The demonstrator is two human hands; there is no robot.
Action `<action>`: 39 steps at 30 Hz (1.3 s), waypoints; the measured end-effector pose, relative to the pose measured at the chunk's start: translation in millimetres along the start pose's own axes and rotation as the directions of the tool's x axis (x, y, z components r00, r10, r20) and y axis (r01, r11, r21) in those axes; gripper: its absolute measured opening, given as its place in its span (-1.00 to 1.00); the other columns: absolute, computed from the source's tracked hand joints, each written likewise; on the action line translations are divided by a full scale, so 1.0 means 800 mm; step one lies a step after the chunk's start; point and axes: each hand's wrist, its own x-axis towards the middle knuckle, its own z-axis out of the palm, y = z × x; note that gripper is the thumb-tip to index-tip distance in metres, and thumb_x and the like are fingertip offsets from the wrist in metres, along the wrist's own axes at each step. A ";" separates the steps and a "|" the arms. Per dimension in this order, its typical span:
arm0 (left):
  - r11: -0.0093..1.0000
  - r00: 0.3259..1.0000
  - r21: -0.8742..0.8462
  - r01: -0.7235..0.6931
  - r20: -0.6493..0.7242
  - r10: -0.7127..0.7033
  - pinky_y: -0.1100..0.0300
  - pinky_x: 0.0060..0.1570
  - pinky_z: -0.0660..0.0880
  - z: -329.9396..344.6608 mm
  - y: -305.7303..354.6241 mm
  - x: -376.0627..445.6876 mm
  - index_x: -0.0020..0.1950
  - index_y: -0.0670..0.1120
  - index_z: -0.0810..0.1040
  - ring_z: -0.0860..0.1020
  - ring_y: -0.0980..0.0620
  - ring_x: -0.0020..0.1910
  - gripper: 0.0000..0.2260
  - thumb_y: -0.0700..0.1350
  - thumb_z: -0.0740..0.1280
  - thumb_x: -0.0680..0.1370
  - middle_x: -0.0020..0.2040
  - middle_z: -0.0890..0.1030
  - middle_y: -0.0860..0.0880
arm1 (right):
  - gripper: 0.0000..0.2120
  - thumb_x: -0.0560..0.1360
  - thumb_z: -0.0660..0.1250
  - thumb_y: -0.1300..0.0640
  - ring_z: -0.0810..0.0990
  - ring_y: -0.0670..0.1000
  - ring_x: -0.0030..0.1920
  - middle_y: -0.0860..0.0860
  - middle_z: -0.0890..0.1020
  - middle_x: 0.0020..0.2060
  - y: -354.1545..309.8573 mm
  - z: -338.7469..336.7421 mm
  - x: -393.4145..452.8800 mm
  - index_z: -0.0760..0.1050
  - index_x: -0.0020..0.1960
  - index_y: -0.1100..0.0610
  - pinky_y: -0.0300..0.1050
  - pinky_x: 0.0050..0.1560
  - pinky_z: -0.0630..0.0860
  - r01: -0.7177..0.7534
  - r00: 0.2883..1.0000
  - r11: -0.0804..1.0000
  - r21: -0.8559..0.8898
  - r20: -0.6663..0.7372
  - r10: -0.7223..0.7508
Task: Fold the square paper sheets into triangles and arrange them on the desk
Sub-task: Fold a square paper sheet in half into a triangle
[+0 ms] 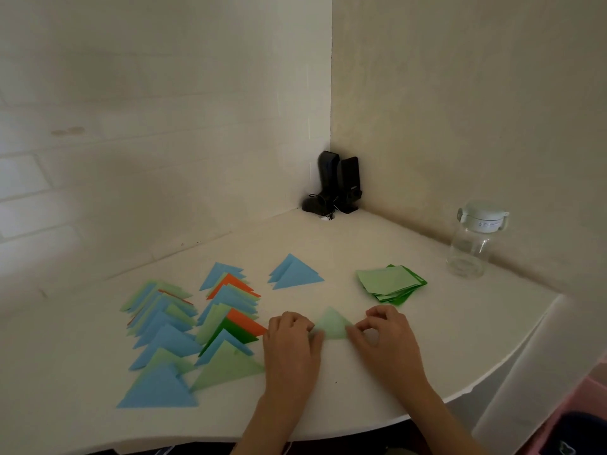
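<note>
Fold step in hand: left hand [290, 336] and right hand [382, 330] pinched opposite corners of pale green triangle [331, 325] lying on bench [427, 349]. Next likely needed: firm crease, placement beside folded rows [197, 323]; unfolded stack [391, 284] waited.

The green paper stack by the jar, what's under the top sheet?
Under the pale top sheet of the stack, darker green sheet edges fan out on the desk. Their count and faces are covered.
</note>
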 end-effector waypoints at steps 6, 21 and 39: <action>0.980 0.998 0.191 0.059 -0.002 -0.059 0.07 -0.27 0.42 0.005 0.013 0.004 -0.28 -0.02 0.55 0.46 -0.03 -0.21 -0.67 0.25 0.34 0.36 -0.21 0.49 0.02 | -0.62 0.31 0.32 -0.35 0.42 -0.06 -0.05 -0.14 0.43 -0.08 -0.002 0.003 0.004 0.60 -0.25 -0.04 -0.16 -0.03 0.38 0.005 1.000 0.995 -0.102 0.022 -0.003; 0.985 0.969 0.020 0.170 0.180 -0.171 0.23 -0.03 0.23 -0.008 -0.004 0.014 -0.12 0.08 0.51 0.33 0.09 0.04 -0.88 0.10 0.33 0.49 0.03 0.41 0.14 | -0.86 0.35 0.45 -0.06 0.39 -0.07 -0.08 -0.13 0.44 -0.08 -0.002 -0.002 0.009 0.49 -0.21 -0.11 -0.20 -0.08 0.30 -0.013 0.998 1.000 -0.024 0.053 0.014; 0.986 0.991 -0.140 0.091 0.107 -0.076 0.22 -0.07 0.30 -0.006 0.024 -0.003 0.10 -0.09 0.48 0.34 0.02 -0.04 -0.81 -0.15 0.35 0.51 0.03 0.49 -0.02 | -0.86 0.38 0.40 0.17 0.34 -0.09 -0.13 -0.11 0.46 -0.08 -0.005 0.000 0.004 0.54 -0.14 -0.06 -0.21 -0.10 0.29 -0.006 1.000 1.000 -0.022 0.016 0.006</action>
